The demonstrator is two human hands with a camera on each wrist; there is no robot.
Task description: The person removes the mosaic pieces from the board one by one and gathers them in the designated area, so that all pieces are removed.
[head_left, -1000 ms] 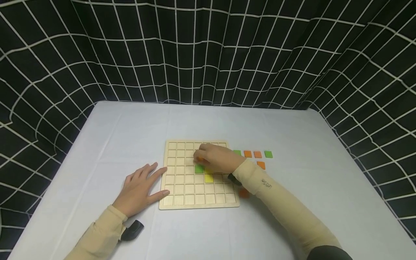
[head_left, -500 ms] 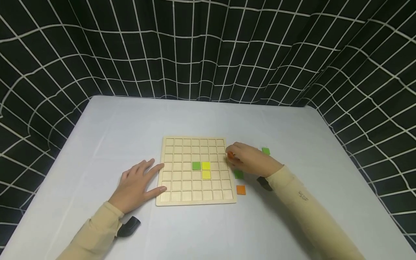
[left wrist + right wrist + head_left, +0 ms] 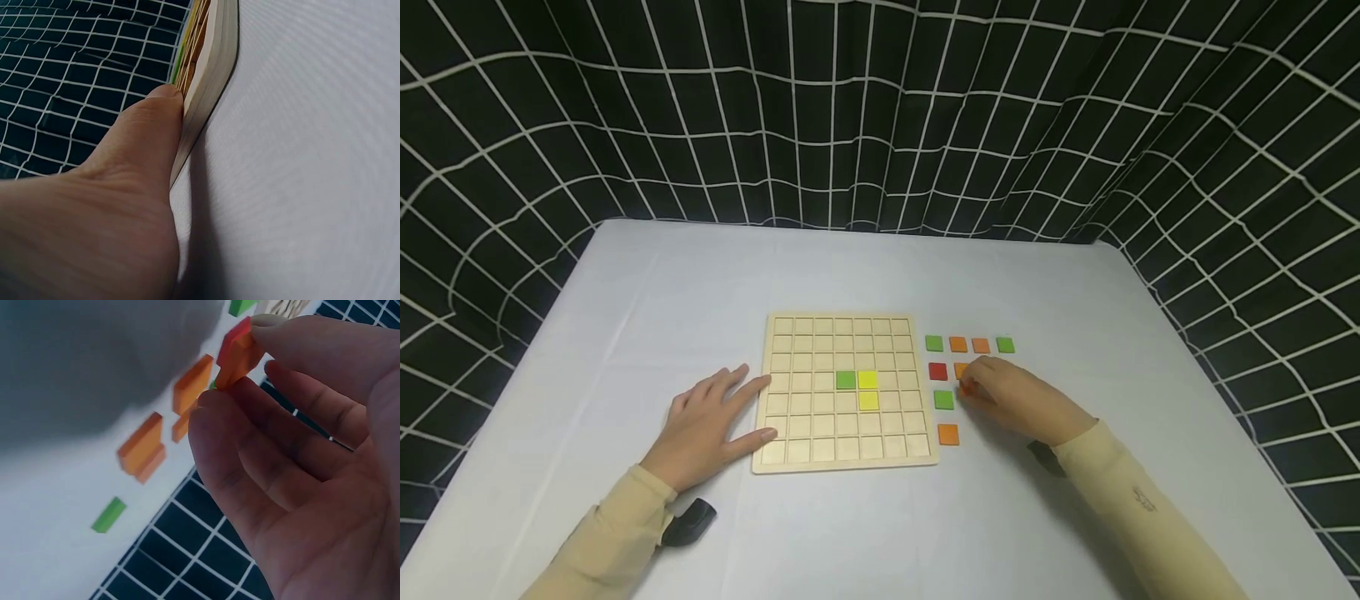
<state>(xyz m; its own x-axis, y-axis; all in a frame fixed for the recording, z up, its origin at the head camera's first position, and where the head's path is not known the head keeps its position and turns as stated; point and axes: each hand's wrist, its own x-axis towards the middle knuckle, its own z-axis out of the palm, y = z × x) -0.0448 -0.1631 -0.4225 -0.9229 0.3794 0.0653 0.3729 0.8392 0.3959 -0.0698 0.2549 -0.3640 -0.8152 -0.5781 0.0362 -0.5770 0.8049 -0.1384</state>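
Note:
My right hand (image 3: 1022,400) is to the right of the wooden grid board (image 3: 812,469), over a group of small square tiles. Its thumb and index finger pinch an orange tile (image 3: 242,359), seen tilted on edge in the right wrist view; the other fingers curl loosely. Fingertips and tile hang close beside an orange tile (image 3: 960,370) on the table. My left hand (image 3: 703,429) lies with fingers spread at the board's left side, index finger and thumb (image 3: 144,131) against its rim. On the board sit a green tile (image 3: 846,380) and two yellow tiles, one in front of the other (image 3: 868,401).
Right of the board lie a red tile (image 3: 937,372), a green tile (image 3: 943,400), a nearer orange tile (image 3: 948,434), and a back row of green and orange tiles (image 3: 981,345). A white cloth (image 3: 835,533) covers the table; a black gridded curtain (image 3: 850,108) hangs behind.
My right hand has moved from above the board's middle out to the tiles on the right, with an orange tile in its fingers. My left hand stays at the board's edge.

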